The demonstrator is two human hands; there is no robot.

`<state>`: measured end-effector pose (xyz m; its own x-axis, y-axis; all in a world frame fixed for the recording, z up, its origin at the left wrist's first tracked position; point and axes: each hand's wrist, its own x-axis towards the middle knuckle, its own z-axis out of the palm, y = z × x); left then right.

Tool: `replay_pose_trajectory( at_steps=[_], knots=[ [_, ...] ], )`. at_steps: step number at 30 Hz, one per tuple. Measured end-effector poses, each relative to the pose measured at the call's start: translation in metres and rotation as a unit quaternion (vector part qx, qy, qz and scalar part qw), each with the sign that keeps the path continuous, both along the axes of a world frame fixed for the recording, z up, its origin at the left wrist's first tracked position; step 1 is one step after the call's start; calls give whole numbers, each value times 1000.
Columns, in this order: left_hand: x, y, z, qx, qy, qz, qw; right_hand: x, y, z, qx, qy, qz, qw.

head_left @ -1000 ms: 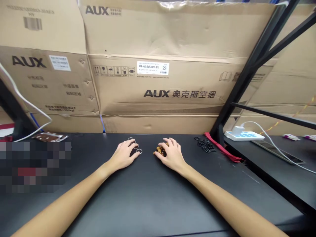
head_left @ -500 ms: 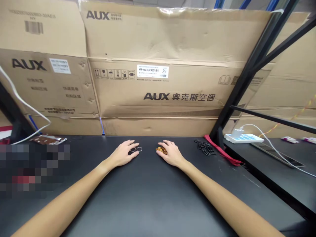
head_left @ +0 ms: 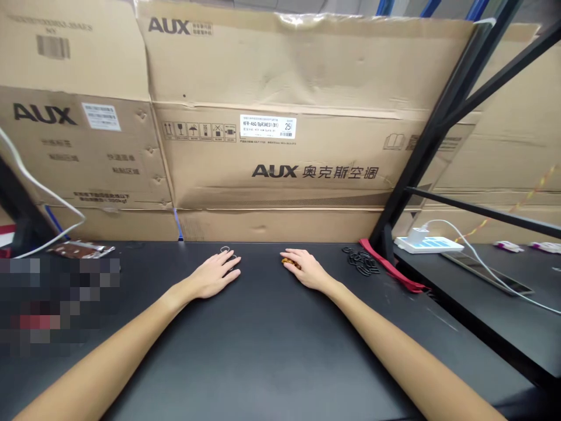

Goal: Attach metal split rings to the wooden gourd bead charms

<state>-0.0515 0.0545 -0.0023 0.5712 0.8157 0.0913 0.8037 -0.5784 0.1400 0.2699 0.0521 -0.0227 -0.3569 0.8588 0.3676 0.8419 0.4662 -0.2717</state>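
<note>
Resting palm-down on black table [head_left: 272,351], both hands. L hand [head_left: 214,276]: fingers spread flat, nothing clasped, lying over small metal rings [head_left: 225,250] (one ring peeks out past the fingertips, rest mostly hidden). R hand [head_left: 308,270]: fingers loosely extended, not closed on anything, covering a clump of brown beads [head_left: 286,261]; beads show at thumb side, touching the hand. Hands apart, bare tabletop btwn them. Pile of black rings [head_left: 362,260] right of R hand, near but not touching, w/ red strap [head_left: 392,270] just beside it. Cardboard boxes [head_left: 280,169] stacked along far table edge. White power strip [head_left: 421,242] on adjacent bench.
</note>
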Motion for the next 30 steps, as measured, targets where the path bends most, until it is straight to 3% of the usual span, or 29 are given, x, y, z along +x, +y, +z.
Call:
replay_pose_trajectory(
  at_steps=[3,6,10,13,17,23,30],
  knots=[
    [0,-2,-2,29,-8,36,999,2,3,-1,2,3,-20,1000],
    [4,-10,-3,68,-27,53,996,0,0,1,54,2,-48,997],
    [19,-31,-1,61,-31,-10,998,-19,-21,6,129,9,-10,992],
    [32,-49,-1,-3,-8,-71,997,-40,-43,8,61,17,77,995],
    [41,-62,1,-17,-15,-100,995,-56,-56,8,-67,8,113,991],
    [43,-64,7,-14,-36,-78,996,-50,-53,9,-77,-9,103,992],
    [42,-62,2,18,-47,-92,994,-51,-54,8,-72,-7,103,992]
  ],
)
